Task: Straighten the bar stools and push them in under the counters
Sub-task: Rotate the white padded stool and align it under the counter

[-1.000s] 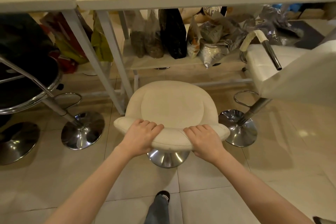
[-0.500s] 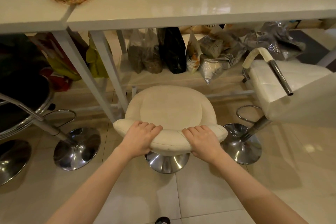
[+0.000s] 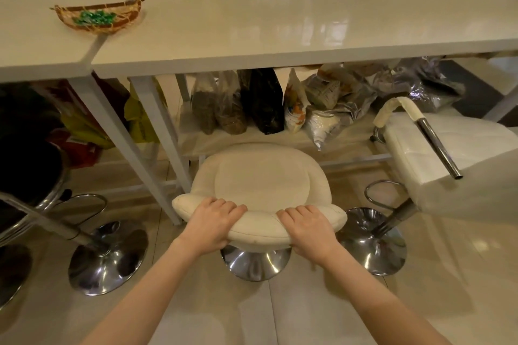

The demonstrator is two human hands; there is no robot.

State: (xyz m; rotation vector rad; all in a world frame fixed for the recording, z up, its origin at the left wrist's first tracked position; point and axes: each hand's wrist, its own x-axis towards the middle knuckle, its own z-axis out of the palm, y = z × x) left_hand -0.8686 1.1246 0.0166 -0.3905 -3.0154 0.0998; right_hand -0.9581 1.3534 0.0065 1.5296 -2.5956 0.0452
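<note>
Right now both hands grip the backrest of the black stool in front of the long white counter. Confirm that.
Not quite. The head view shows the left hand and right hand gripping the backrest of the cream stool, not a black one. The black stool stands untouched off to the left. The rest holds: the cream stool faces the long white counter.

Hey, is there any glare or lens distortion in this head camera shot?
Head view: window-like glare streaks the white counter; bright highlights on the chrome stool base; wide-angle bending curves the counter edge; the black stool at left sits in deep shadow.
</note>
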